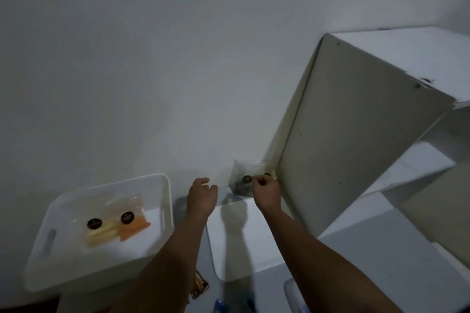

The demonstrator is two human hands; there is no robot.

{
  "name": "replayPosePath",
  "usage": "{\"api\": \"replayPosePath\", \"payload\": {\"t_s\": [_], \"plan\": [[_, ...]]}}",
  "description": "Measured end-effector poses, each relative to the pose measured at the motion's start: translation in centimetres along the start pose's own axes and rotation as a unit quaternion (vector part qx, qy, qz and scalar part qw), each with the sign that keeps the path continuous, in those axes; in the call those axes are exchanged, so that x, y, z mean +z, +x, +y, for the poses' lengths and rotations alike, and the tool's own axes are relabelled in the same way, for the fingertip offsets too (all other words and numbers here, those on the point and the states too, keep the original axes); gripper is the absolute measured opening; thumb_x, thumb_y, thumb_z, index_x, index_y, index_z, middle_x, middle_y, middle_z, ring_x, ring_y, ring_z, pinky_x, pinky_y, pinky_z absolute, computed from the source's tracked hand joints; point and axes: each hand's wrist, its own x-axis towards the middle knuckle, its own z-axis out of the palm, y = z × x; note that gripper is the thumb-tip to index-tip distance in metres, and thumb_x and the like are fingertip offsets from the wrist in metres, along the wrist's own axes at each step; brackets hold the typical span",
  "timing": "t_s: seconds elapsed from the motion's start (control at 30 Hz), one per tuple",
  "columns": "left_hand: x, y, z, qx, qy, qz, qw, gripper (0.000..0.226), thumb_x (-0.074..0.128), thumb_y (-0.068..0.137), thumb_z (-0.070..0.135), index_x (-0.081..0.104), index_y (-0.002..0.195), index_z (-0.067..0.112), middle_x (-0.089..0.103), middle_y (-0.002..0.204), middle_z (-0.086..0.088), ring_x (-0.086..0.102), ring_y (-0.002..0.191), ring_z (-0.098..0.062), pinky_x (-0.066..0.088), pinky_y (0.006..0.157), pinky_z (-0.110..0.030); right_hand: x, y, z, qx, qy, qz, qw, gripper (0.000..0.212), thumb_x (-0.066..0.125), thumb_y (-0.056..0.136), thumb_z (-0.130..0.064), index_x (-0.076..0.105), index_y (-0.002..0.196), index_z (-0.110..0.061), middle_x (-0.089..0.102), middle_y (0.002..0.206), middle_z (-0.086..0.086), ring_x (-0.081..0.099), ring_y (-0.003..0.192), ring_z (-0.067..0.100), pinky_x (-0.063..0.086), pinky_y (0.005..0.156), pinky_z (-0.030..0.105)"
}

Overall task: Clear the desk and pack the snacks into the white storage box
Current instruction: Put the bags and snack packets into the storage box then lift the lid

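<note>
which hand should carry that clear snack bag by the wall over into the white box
The right hand: it already pinches the bag. The left hand hangs open beside it, nearer the box.

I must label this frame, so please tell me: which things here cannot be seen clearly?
- Head view: clear bag contents, too dark; right hand covers part.
- Brown packet, mostly behind the left arm.
- Blue item, cut by the bottom edge.
- Labels on the snacks in the box, too small.
</note>
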Motion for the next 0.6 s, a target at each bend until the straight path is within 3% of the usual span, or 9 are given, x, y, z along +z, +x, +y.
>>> {"api": "replayPosePath", "payload": {"t_s": [0.07, 0.13, 0.23, 0.37, 0.43, 0.5, 0.6], "plan": [[2.9, 0.6, 0.1, -0.009, 0.010, -0.019, 1.000, 0.045, 0.064, 0.092, 0.018, 0.054, 0.135, 0.015, 0.063, 0.129, -0.014, 0.062, 0.114, -0.034, 0.052, 0.099, -0.039, -2.6, 2.2, 1.4, 0.032, -0.006, 0.010, 0.999, 0.018, 0.059, 0.092, -0.009, 0.068, 0.081, -0.021, 0.066, 0.084, 0.005, 0.061, 0.083, 0.023, 0.043, 0.074, 0.027], [5.4, 1.5, 0.0, -0.018, 0.022, -0.033, 0.999, 0.054, 0.067, 0.091, 0.021, 0.048, 0.141, 0.019, 0.060, 0.137, -0.016, 0.060, 0.120, -0.035, 0.050, 0.104, -0.045, -4.4, 4.7, 2.9, 0.064, -0.016, 0.013, 0.998, 0.016, 0.060, 0.091, -0.007, 0.073, 0.100, -0.009, 0.071, 0.098, 0.016, 0.066, 0.095, 0.032, 0.046, 0.079, 0.031], [8.8, 3.1, 0.5, -0.028, 0.046, -0.031, 0.998, 0.066, 0.069, 0.092, 0.023, 0.040, 0.151, 0.017, 0.050, 0.150, -0.016, 0.052, 0.133, -0.034, 0.045, 0.111, -0.044, -5.8, 8.6, 5.0, 0.091, -0.060, -0.009, 0.994, 0.034, 0.062, 0.093, -0.020, 0.067, 0.122, -0.003, 0.068, 0.125, 0.017, 0.062, 0.120, 0.037, 0.046, 0.095, 0.033], [12.1, 6.6, 0.6, -0.038, 0.080, -0.029, 0.996, 0.076, 0.071, 0.093, 0.021, 0.031, 0.157, 0.012, 0.037, 0.160, -0.015, 0.042, 0.143, -0.034, 0.037, 0.114, -0.041, -5.6, 13.4, 6.3, 0.125, -0.069, -0.026, 0.989, 0.049, 0.066, 0.096, -0.027, 0.058, 0.137, -0.001, 0.060, 0.141, 0.019, 0.056, 0.130, 0.039, 0.045, 0.104, 0.038], [13.2, 8.6, 0.2, -0.044, 0.101, -0.016, 0.994, 0.076, 0.073, 0.091, 0.019, 0.033, 0.155, 0.009, 0.037, 0.160, -0.016, 0.040, 0.145, -0.035, 0.035, 0.116, -0.041, -4.6, 15.5, 6.9, 0.116, -0.075, -0.040, 0.990, 0.057, 0.075, 0.089, -0.030, 0.059, 0.135, 0.000, 0.061, 0.137, 0.021, 0.058, 0.127, 0.039, 0.047, 0.102, 0.041], [14.0, 10.4, -0.4, -0.046, 0.131, -0.015, 0.990, 0.069, 0.074, 0.089, 0.018, 0.043, 0.149, 0.007, 0.046, 0.154, -0.018, 0.047, 0.139, -0.034, 0.039, 0.111, -0.037, -3.3, 17.3, 7.7, 0.105, -0.101, -0.063, 0.987, 0.055, 0.081, 0.079, -0.039, 0.067, 0.119, -0.005, 0.069, 0.119, 0.017, 0.066, 0.112, 0.036, 0.054, 0.088, 0.041], [14.8, 12.4, -1.5, -0.053, 0.151, -0.028, 0.987, 0.049, 0.074, 0.084, 0.018, 0.061, 0.131, 0.012, 0.061, 0.137, -0.012, 0.059, 0.123, -0.030, 0.047, 0.100, -0.033, -1.3, 19.4, 9.2, 0.115, -0.092, -0.087, 0.985, 0.045, 0.082, 0.077, -0.032, 0.067, 0.113, -0.010, 0.070, 0.106, 0.008, 0.068, 0.099, 0.028, 0.048, 0.073, 0.030]]}}
